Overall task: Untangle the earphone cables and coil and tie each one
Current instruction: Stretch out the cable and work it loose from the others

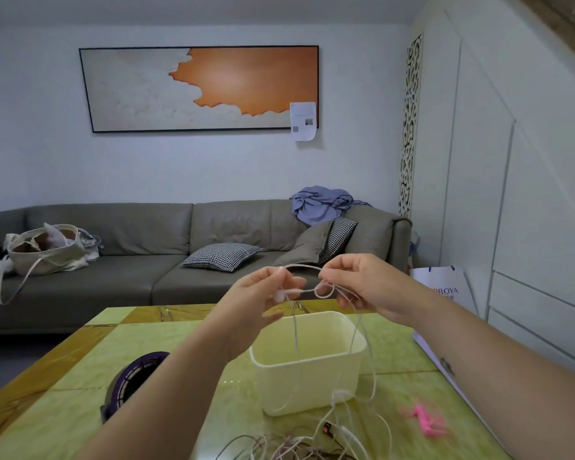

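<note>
Above a green table (80,413) facing a grey sofa (130,260), left hand (256,293) and right hand (369,283) pinch one cable (304,266) over one cream bin (306,383), tangle (296,446) below, two checked cushions (221,256), one painting (200,89)

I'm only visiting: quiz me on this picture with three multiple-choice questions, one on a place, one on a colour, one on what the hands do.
1. Where does the cream tub stand? A) on the sofa B) on the table C) on the floor
2. What colour are the small items lying right of the tub? A) pink B) blue C) black
3. What are the left hand and right hand doing? A) resting flat B) pinching a white cable C) lifting the tub
Answers: B, it rests on the green tabletop; A, bright pink; B, a cable loop spans their fingers above the tub.
</note>
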